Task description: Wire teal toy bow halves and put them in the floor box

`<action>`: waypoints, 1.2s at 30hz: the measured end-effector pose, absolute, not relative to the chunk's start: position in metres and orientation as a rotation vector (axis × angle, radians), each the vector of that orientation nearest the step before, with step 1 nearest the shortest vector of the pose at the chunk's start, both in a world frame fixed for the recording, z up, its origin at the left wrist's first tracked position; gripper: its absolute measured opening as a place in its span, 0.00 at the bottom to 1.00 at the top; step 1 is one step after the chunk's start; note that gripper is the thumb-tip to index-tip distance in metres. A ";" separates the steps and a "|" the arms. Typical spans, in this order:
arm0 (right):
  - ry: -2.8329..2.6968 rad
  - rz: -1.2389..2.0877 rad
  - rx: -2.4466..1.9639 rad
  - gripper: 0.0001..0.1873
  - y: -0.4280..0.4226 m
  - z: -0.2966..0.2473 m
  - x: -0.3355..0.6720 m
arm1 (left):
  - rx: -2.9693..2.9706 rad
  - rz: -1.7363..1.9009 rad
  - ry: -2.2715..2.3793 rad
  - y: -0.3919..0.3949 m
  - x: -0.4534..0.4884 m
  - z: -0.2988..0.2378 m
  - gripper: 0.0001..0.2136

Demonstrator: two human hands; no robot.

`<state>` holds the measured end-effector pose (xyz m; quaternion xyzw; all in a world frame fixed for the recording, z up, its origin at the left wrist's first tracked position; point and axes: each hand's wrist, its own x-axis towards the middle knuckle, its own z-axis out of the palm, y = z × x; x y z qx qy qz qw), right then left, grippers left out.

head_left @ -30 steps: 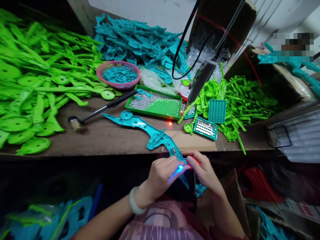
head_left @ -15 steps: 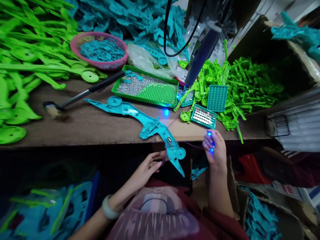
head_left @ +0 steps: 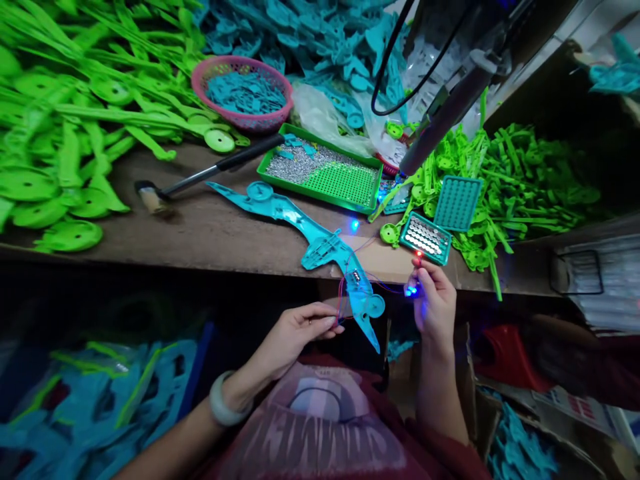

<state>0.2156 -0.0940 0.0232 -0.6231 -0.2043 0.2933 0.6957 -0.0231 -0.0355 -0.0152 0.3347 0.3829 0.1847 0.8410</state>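
A blue bow-shaped plastic part (head_left: 295, 220) lies across the bench edge, its lower end jutting out over the edge. Thin red and purple wires (head_left: 341, 293) run from it. My left hand (head_left: 305, 325) is closed, thumb and fingers pinching these wires beside the part's lower end. Off to the right, my right hand (head_left: 436, 300) is closed on small wired LEDs; a red LED (head_left: 419, 254) glows at its fingertips and blue LEDs (head_left: 411, 291) shine below. Another blue LED (head_left: 355, 225) is lit on the bench beyond the part.
A hammer (head_left: 200, 175) rests against a green tray (head_left: 320, 193) of small metal pieces. Behind are a pink basket (head_left: 197, 80) and heaped green parts (head_left: 75, 167). A teal tray of round silver cells (head_left: 425, 237) and a dark tool arm (head_left: 445, 120) stand right.
The view has shifted, moving the bench scene rightward. My left fingers have closed on the wires. In my right hand a red light now shows at the fingertips, where blue shone before.
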 end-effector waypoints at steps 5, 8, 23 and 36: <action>-0.412 0.522 -1.292 0.10 -0.098 0.035 0.229 | 0.772 0.447 0.843 -0.033 -0.023 -0.008 0.13; -0.358 0.457 -1.255 0.12 -0.107 0.044 0.241 | 0.853 0.488 0.825 -0.033 -0.022 -0.003 0.10; -0.860 0.102 -1.588 0.03 -0.111 0.074 0.209 | 1.578 0.972 0.955 -0.004 -0.020 0.018 0.10; -1.458 0.445 -1.828 0.08 -0.038 0.023 0.158 | 1.534 0.920 1.164 0.045 -0.024 -0.001 0.30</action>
